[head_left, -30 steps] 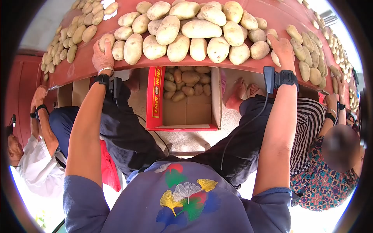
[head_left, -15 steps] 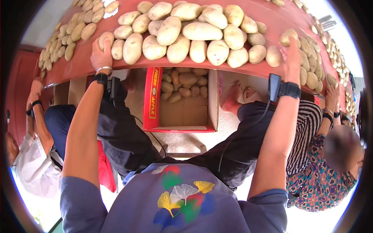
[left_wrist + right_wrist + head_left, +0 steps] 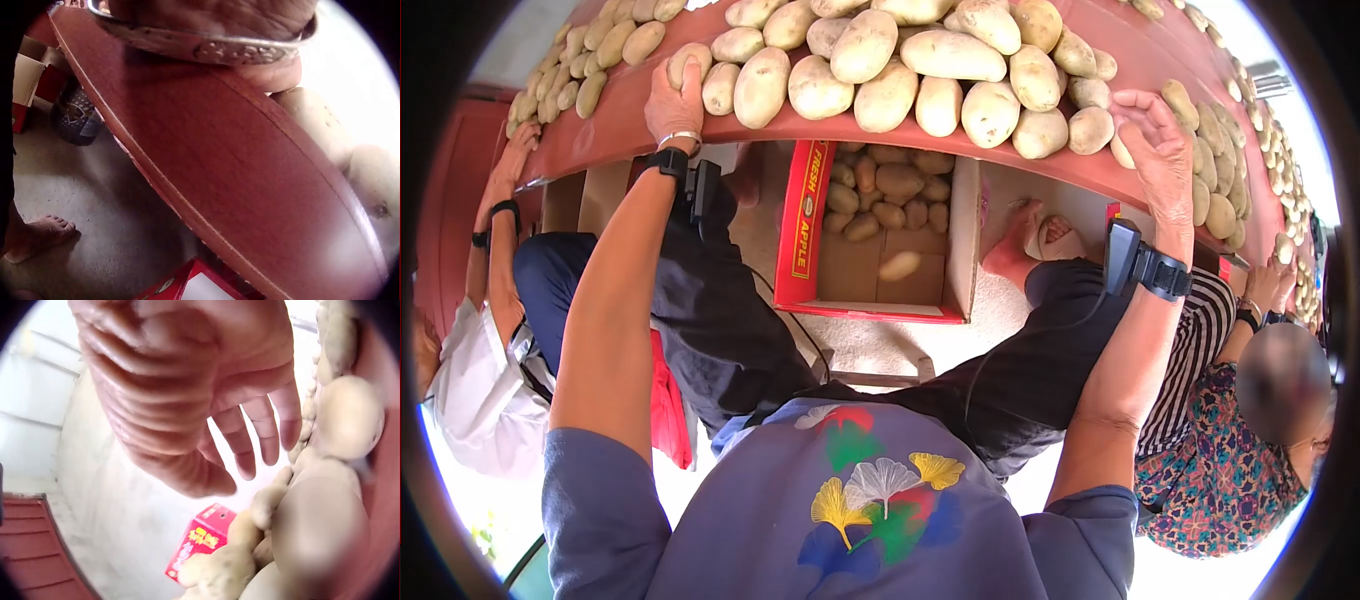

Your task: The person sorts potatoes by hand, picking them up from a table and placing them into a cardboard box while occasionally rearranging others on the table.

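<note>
My left hand [image 3: 673, 108] grips a potato [image 3: 688, 62] at the left end of a heap on the red table. In the left wrist view a silver bracelet [image 3: 206, 50] hides most of that hand. My right hand [image 3: 1157, 155] is raised at the table's edge, its fingers loosely bent and apart. Nothing lies in it, as the right wrist view shows. Close beside its thumb is a potato [image 3: 1121, 151] at the heap's right end. Below the table, a pale, blurred potato [image 3: 900, 266] shows against the bare bottom of a red apple carton [image 3: 800, 215].
Several potatoes [image 3: 888, 182] lie at the carton's far end. More heaps sit to the left [image 3: 592, 60] and right [image 3: 1222, 150] on the table [image 3: 820, 128]. A person in a white shirt [image 3: 470, 370] sits left, another in a patterned top [image 3: 1215, 470] right.
The right hand has come away from the potato at its fingertips and turned, its fingers bending. A pale potato has appeared within the carton's outline. The left hand keeps its grip; the view has shifted.
</note>
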`<state>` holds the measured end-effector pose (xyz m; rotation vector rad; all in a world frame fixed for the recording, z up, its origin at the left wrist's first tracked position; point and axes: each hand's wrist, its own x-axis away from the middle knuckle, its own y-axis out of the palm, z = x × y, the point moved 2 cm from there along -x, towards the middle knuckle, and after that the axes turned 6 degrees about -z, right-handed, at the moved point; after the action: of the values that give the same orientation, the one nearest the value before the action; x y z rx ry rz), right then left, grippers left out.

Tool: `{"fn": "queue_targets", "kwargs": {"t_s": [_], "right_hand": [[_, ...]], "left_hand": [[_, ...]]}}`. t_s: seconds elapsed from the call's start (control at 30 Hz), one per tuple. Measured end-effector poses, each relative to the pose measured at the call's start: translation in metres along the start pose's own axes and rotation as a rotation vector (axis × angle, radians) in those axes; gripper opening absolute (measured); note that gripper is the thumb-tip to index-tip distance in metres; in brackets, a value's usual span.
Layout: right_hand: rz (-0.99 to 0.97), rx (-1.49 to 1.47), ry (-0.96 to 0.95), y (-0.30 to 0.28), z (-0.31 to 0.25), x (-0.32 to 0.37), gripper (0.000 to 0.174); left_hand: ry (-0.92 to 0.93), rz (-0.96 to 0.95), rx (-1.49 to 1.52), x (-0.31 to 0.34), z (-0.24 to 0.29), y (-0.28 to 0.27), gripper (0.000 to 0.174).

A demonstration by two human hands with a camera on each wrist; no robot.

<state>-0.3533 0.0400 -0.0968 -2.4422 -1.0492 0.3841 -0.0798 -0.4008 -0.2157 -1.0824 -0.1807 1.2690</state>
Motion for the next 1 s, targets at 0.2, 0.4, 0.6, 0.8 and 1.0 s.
{"fn": "queue_targets", "kwargs": {"t_s": [0.2, 0.4, 0.6, 0.8, 1.0], "right_hand": [[-0.031, 0.767, -0.103, 0.002, 0.021, 0.002, 0.051], [-0.027, 0.858, -0.031, 0.010, 0.019, -0.003, 0.056], [-0.062, 0.887, -0.152, 0.009, 0.016, -0.006, 0.052], [-0.008, 0.560, -0.069, 0.000, -0.005, 0.007, 0.048], [-0.135, -0.846, -0.111, 0.004, -0.030, 0.014, 0.051]], "left_hand": [[0.004, 0.009, -0.010, 0.000, 0.000, 0.000, 0.058], [0.007, 0.017, -0.011, -0.003, -0.002, 0.001, 0.058], [0.000, 0.010, -0.013, -0.003, -0.001, 0.001, 0.058], [0.002, 0.012, -0.018, -0.004, -0.004, 0.001, 0.058], [-0.002, 0.010, -0.011, -0.004, 0.000, 0.003, 0.057]]}}
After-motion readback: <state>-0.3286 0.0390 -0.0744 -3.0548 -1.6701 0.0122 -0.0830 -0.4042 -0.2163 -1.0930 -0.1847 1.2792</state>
